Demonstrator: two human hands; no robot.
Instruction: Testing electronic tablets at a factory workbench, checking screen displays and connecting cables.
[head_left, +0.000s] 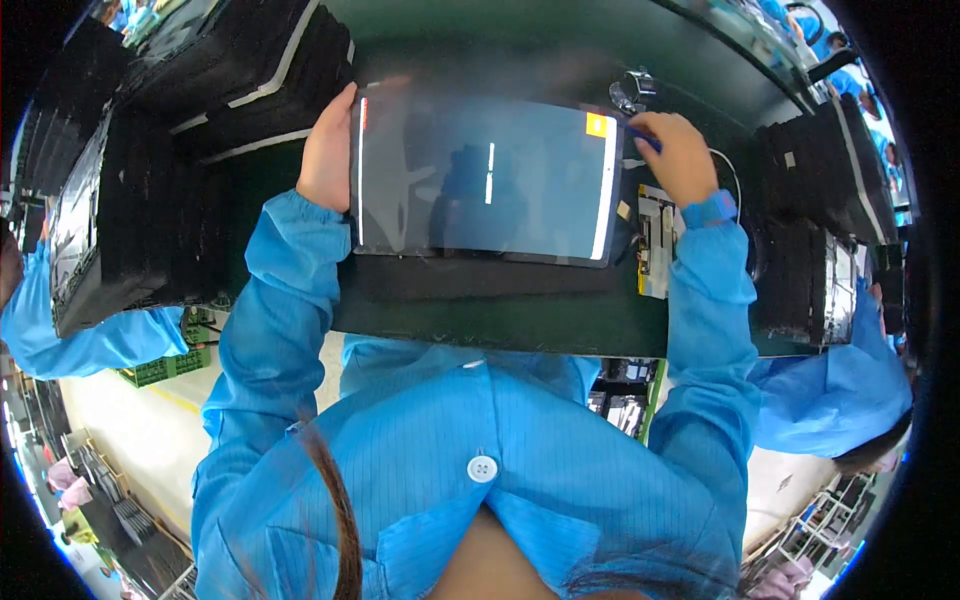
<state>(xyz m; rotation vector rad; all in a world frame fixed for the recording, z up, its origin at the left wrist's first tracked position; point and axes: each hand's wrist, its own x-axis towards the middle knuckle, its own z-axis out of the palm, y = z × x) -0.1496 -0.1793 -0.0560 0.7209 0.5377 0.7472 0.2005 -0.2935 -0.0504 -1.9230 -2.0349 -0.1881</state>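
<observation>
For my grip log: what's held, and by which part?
Left hand: tablet, by its left edge. Right hand: slim blue item, gripped part hidden.

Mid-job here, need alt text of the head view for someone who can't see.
A person's left hand holds the left edge of a dark-screened tablet, while the right hand grips a small blue object near the tablet's upper right corner. Black stacks stand on both sides of the dark green work surface.
</observation>
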